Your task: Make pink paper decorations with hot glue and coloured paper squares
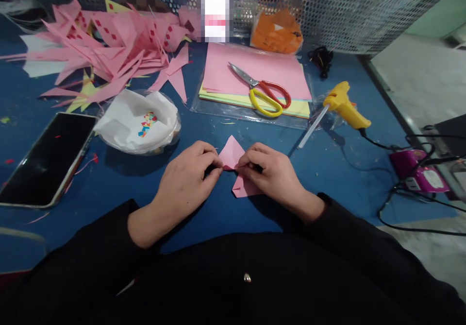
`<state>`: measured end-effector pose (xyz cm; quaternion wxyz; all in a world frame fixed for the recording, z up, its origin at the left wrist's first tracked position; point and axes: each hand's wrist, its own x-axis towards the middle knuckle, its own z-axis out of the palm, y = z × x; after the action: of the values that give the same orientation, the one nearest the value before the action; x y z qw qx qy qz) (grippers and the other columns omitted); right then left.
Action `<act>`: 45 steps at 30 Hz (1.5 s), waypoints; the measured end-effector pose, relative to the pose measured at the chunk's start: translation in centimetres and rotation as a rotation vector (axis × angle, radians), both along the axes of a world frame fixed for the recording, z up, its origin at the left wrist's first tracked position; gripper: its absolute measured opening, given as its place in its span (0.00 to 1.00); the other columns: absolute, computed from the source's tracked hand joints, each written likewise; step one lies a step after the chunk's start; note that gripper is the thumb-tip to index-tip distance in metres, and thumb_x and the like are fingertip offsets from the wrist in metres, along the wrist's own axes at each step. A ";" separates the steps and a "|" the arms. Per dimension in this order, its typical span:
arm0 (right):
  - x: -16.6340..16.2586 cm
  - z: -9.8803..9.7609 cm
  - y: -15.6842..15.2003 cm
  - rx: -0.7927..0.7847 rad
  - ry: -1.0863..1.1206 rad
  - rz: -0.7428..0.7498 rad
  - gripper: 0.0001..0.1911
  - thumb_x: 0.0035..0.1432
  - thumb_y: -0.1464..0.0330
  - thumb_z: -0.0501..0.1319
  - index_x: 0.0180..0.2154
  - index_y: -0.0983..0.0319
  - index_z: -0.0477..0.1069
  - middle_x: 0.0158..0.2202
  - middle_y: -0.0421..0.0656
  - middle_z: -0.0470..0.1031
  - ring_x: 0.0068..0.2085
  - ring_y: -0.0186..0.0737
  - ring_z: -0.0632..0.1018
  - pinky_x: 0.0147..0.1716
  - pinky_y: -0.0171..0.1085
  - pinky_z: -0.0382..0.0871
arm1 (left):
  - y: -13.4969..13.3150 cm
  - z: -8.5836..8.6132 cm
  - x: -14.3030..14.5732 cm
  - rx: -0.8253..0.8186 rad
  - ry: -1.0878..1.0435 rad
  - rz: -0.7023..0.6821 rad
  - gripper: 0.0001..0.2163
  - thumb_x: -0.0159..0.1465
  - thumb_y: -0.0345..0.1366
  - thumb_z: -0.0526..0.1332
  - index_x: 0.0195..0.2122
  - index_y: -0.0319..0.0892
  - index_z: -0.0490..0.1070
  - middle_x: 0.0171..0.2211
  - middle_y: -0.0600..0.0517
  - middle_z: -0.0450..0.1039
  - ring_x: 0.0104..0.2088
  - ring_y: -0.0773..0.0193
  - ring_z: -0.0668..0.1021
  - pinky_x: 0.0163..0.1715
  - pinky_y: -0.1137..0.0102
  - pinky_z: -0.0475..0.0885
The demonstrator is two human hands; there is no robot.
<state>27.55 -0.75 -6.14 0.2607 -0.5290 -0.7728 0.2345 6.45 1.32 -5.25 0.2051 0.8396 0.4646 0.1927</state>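
A small folded piece of pink paper (232,152) lies on the blue table between my two hands, its pointed tip facing away from me. My left hand (194,174) pinches its left edge between thumb and fingers. On the other side, my right hand (269,172) pinches the right edge near a crease. Another pink flap (244,187) sticks out below my right fingers, partly hidden under that hand. Whether the flap and the pointed part are one sheet, I cannot tell.
Behind my hands, scissors (262,89) rest on a stack of coloured paper (251,67). A yellow glue gun (345,105) lies right, its cord running to a purple power block (418,172). Leftward are a paper-lined bowl (136,121), a phone (47,160) and pink paper cut-outs (120,43).
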 end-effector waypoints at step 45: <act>-0.7 -0.5 0.0 0.040 -0.107 -0.014 0.05 0.63 0.72 0.62 0.33 0.62 0.74 0.29 0.40 0.70 0.32 0.36 0.71 0.35 0.37 0.58 | 1.0 0.3 -0.7 -0.092 -0.060 -0.021 0.06 0.62 0.28 0.60 0.36 0.43 0.76 0.40 0.50 0.74 0.39 0.60 0.77 0.39 0.64 0.70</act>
<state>26.87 -0.76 -6.66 0.2314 -0.5409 -0.7863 0.1887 5.70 2.30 -4.93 0.2595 0.8278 0.4579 0.1941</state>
